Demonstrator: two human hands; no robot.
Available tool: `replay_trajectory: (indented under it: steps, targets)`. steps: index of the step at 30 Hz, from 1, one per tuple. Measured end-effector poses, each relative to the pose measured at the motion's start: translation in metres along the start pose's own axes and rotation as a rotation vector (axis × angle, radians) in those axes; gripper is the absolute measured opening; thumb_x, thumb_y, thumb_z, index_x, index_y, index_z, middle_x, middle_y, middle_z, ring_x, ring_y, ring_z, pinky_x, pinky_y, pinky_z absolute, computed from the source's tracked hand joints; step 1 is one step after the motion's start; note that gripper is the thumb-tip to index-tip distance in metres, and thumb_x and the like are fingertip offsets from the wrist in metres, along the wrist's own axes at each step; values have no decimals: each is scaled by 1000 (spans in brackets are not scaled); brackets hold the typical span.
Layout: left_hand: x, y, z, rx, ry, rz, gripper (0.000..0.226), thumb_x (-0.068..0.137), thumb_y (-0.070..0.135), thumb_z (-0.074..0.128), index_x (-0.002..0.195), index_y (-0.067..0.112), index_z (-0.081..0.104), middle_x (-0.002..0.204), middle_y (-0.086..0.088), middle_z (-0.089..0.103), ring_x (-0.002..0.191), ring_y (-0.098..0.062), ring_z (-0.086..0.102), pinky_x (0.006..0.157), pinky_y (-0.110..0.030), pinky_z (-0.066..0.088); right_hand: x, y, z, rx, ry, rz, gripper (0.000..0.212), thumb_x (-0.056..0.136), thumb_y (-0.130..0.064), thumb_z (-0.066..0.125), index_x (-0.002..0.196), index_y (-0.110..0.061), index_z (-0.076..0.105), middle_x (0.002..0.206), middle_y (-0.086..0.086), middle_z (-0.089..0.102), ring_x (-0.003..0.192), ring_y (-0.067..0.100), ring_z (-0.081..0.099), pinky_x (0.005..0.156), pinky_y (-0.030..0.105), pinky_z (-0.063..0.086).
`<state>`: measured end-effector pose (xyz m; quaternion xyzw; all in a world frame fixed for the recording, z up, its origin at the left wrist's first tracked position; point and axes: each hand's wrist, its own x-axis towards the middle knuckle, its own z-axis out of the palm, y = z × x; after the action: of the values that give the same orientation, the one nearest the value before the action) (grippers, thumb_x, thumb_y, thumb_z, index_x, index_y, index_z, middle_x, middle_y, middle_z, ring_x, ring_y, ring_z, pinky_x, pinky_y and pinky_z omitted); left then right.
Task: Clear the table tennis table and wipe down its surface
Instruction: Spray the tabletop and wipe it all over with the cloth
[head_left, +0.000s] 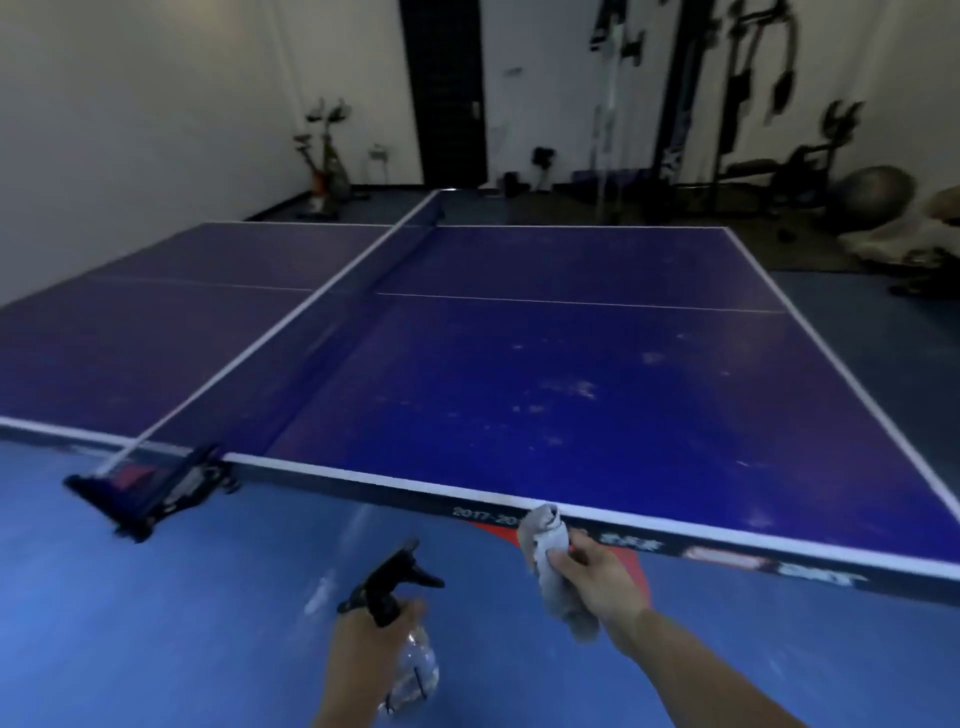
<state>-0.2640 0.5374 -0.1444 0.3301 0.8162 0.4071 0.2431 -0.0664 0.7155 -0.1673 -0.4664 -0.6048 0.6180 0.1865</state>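
Gripping a clear spray bottle by its black trigger head, the left hand hangs near the blue surface, pale smudges dotting it; right hand clutches a crumpled grey cloth beside its white-edged rim.

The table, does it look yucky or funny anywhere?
Yes. The blue table has pale smudgy spots scattered on its near right half. Nothing looks spilled or broken. The left hand holds a spray bottle; the right hand holds a cloth.
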Motion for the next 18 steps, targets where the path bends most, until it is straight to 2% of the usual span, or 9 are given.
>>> replay_trajectory:
  steps: [3, 5, 8, 9, 11, 13, 15, 16, 18]
  targets:
    - [27, 1, -18, 19, 95, 0, 50, 76, 4, 72, 97, 49, 71, 83, 24, 68, 56, -9, 63, 55, -14, 45, 57, -22, 25, -44, -127, 2, 13, 100, -22, 55, 106, -18, 66, 92, -3, 74, 88, 14, 69, 78, 32, 53]
    - [42, -1, -27, -5, 169, -33, 56, 77, 3, 73, 100, 54, 68, 76, 16, 67, 59, -16, 64, 58, -19, 46, 91, -38, 46, -44, -245, 13, 17, 100, -28, 55, 109, -18, 65, 101, 0, 73, 96, 18, 69, 90, 42, 54]
    - [55, -9, -44, -61, 276, -153, 47, 80, 4, 74, 98, 47, 69, 71, 7, 71, 62, -16, 67, 61, -20, 49, 130, -62, 87, -6, -416, 13, 15, 101, -28, 53, 111, -24, 64, 107, -4, 73, 95, 8, 70, 82, 30, 56]
    - [58, -14, -50, -95, 304, -202, 41, 81, 5, 75, 96, 43, 69, 74, 3, 72, 67, -18, 68, 66, -25, 52, 138, -68, 102, -6, -468, 16, 15, 101, -28, 53, 110, -25, 63, 108, -4, 73, 95, 7, 70, 80, 27, 56]
    - [63, -24, -64, -135, 341, -294, 34, 81, 9, 76, 98, 37, 69, 81, 2, 74, 76, -19, 69, 74, -32, 53, 155, -77, 136, 25, -565, 40, 16, 100, -29, 54, 112, -26, 63, 110, -3, 72, 100, 10, 69, 88, 34, 55]
    - [71, -36, -80, -164, 374, -366, 29, 81, 10, 76, 95, 35, 71, 80, 5, 74, 72, -9, 67, 66, -20, 50, 172, -83, 170, 67, -656, 76, 21, 101, -28, 52, 119, -24, 63, 115, -1, 71, 108, 16, 67, 95, 41, 53]
    - [82, -48, -95, -189, 407, -382, 28, 82, 9, 75, 93, 34, 72, 76, 6, 73, 61, -4, 62, 56, -12, 43, 188, -90, 200, 126, -749, 128, 28, 103, -26, 48, 127, -18, 60, 114, 4, 71, 108, 18, 67, 87, 35, 54]
    - [90, -55, -105, -182, 412, -372, 33, 82, 7, 74, 97, 37, 70, 77, 7, 73, 61, -6, 61, 55, -12, 41, 195, -94, 215, 168, -789, 167, 30, 103, -24, 47, 129, -15, 58, 115, 6, 71, 108, 19, 67, 85, 33, 54]
    - [105, -64, -123, -162, 388, -349, 45, 82, 5, 73, 105, 42, 66, 86, 9, 73, 72, -14, 65, 61, -16, 43, 208, -99, 240, 256, -832, 264, 35, 99, -25, 54, 132, -15, 57, 123, 9, 68, 116, 22, 64, 94, 37, 51]
